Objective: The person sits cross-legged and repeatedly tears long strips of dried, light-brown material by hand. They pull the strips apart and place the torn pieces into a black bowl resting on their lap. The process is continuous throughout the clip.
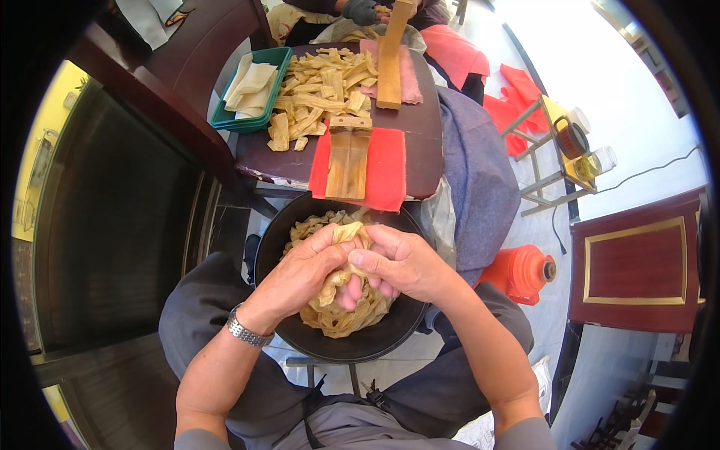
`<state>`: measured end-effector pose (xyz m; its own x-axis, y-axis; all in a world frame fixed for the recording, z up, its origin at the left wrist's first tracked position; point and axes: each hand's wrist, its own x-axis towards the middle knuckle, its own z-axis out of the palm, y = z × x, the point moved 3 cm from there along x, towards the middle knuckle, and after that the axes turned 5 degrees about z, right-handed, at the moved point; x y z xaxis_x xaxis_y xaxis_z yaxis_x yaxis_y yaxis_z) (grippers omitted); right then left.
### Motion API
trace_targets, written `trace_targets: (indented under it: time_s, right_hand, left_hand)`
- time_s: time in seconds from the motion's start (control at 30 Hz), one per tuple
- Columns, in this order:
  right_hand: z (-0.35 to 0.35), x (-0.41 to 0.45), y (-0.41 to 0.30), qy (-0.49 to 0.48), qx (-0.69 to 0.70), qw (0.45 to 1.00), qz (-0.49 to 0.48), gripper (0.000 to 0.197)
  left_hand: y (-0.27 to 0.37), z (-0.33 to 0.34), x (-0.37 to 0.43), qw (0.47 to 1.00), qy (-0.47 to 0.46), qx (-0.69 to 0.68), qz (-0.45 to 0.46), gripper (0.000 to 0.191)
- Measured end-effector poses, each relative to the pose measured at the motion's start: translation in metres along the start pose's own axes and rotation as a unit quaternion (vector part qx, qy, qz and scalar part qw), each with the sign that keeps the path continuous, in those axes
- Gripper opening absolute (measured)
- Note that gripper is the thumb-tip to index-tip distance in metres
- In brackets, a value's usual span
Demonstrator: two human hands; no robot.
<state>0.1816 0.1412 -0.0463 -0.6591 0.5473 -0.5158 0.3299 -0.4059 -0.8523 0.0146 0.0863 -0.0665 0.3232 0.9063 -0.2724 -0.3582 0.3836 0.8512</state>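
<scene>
My left hand (301, 275) and my right hand (408, 261) meet over a round black tub (354, 349) between my knees. Pinched between both thumbs and fingers is a crumpled, pale tan leaf-like strip (350, 232), with part of it hanging below the left fingers. Inside the tub lie more of these soft strips (349, 323) and, behind my hands, a heap of shorter tan pieces (318, 222). Just past the tub, a grooved wooden board (347, 163) rests on a red cloth (388, 169) at the near edge of a dark table.
On the table (270, 163) are many flattened tan pieces (326, 84), a green tray (278, 84) of folded pale cloths and a second wooden tool (389, 73). Opposite, a co-worker's gloved hand (360, 11) shows. To the right stand an orange-red jug (517, 273) and a stool (543, 152) bearing a mug.
</scene>
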Motion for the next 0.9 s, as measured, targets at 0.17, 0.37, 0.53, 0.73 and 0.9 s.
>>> trace_targets:
  time_s: [0.17, 0.37, 0.53, 0.73, 0.9]
  right_hand:
    - [0.001, 0.009, 0.021, 0.068, -0.007, 0.996, -0.064, 0.028]
    - [0.000, 0.011, 0.022, 0.110, -0.052, 0.983, -0.136, 0.025]
    - [-0.004, 0.002, 0.014, 0.102, -0.165, 0.964, -0.183, 0.028]
    - [-0.004, 0.004, 0.012, 0.194, -0.186, 0.939, -0.212, 0.025]
    - [-0.002, 0.009, 0.012, 0.179, -0.121, 0.962, -0.165, 0.020]
  left_hand:
    - [0.009, -0.008, -0.008, 0.993, -0.065, -0.097, -0.017, 0.031]
    - [0.009, -0.012, -0.007, 0.994, -0.046, -0.101, 0.025, 0.033]
    - [0.003, -0.023, -0.002, 0.993, -0.020, -0.117, 0.007, 0.026]
    - [0.003, -0.020, 0.003, 0.988, 0.098, 0.038, 0.113, 0.020]
    - [0.014, -0.012, 0.000, 0.879, 0.047, 0.365, 0.304, 0.028]
